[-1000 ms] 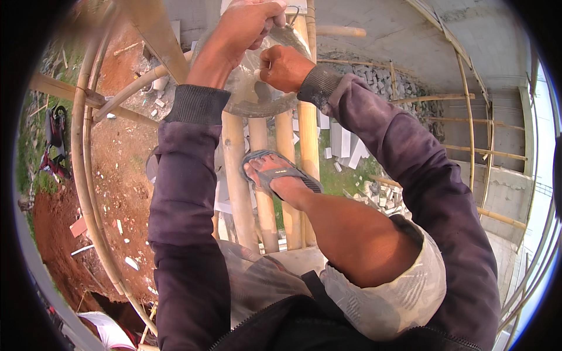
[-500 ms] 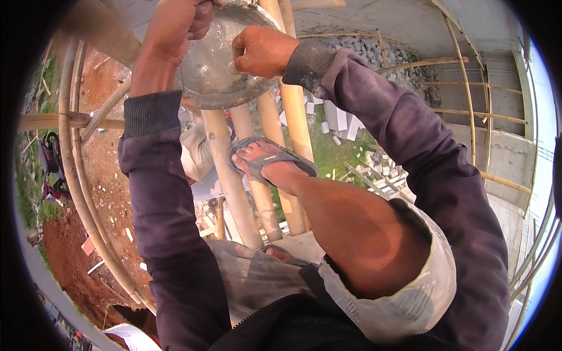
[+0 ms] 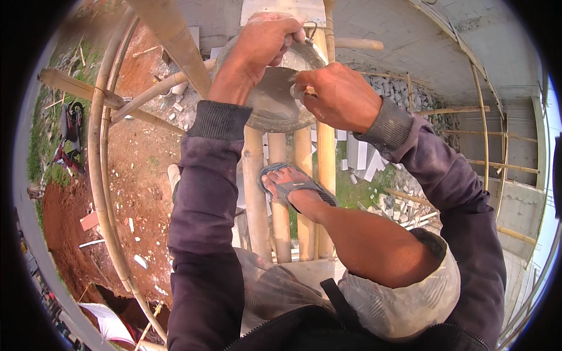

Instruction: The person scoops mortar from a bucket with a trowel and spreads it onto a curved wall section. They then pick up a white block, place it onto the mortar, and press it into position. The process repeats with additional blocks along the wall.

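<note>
A round grey mortar bucket [image 3: 278, 127], smeared and holding wet grey material, is ahead of me above the bamboo poles [image 3: 256, 187]. My left hand [image 3: 260, 50] is closed over the bucket's far side, its knuckles turned up; what lies inside its fingers is hidden. At the bucket's right side my right hand [image 3: 339, 96] is closed, thumb and fingers pinched together at a pale, mortar-smeared bit I cannot make out. A thin wire loop [image 3: 313, 30] shows just beyond the left hand's fingers.
My sandalled foot [image 3: 295, 184] stands on the bamboo poles, high above the ground. A pale block [image 3: 282, 8] is beyond the bucket. Bamboo rails [image 3: 105, 193] run along the left. Below lie red soil [image 3: 70, 234] and pale blocks [image 3: 366, 158]; a grey wall [image 3: 497, 52] rises at right.
The view has shifted, so the bucket and both hands appear further right and lower. My left hand has moved over the bucket's far side, and the right hand has gone from inside it to its right side.
</note>
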`<action>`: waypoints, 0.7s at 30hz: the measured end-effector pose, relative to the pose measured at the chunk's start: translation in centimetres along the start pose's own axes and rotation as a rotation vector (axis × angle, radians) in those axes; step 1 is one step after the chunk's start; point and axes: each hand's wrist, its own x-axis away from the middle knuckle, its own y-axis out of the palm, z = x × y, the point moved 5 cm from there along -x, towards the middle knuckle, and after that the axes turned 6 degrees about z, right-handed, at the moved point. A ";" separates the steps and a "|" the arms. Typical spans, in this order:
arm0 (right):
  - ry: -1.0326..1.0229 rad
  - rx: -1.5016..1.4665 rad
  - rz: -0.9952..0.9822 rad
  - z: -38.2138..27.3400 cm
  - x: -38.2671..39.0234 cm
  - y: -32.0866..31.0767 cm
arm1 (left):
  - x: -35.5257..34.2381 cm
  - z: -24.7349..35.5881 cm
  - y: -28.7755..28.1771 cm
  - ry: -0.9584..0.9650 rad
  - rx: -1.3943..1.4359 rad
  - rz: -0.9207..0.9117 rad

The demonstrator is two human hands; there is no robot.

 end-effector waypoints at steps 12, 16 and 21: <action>-0.153 0.401 -0.023 3.1 -7.8 4.5 | 0.2 0.3 -0.4 -0.045 0.020 0.149; -0.117 0.286 -0.141 4.4 -10.2 5.4 | 0.1 0.1 -0.1 -0.019 0.012 0.104; 0.229 -0.060 -0.437 5.9 -8.7 5.4 | 0.1 0.3 -0.6 0.007 0.017 0.158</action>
